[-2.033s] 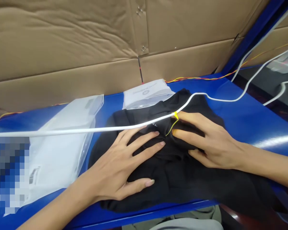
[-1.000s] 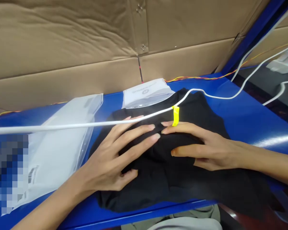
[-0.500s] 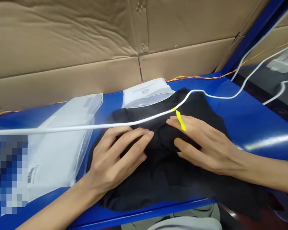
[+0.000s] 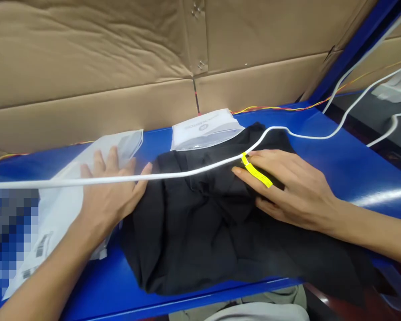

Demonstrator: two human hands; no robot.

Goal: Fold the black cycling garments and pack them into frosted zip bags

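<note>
A black garment [image 4: 200, 232] lies crumpled on the blue table [image 4: 337, 160]. My right hand [image 4: 287, 189] rests flat on its upper right part, fingers stretched out. A white cable [image 4: 187, 171] with a yellow tag [image 4: 257, 174] runs across the garment and over my right fingers. My left hand [image 4: 108, 196] lies open on a clear plastic bag [image 4: 60, 214] to the left of the garment, fingers spread, under the cable. A smaller white printed bag [image 4: 205, 128] sits behind the garment.
A cardboard wall [image 4: 120, 67] closes off the back of the table. Red and yellow wires [image 4: 274, 108] run along its base. More white cables [image 4: 370, 89] loop at the right. The garment's right end hangs over the table's near edge.
My left hand has left the garment and moved left onto the clear plastic bag. My right hand stays on the garment, shifted slightly right, and the yellow tag now lies across its fingers.
</note>
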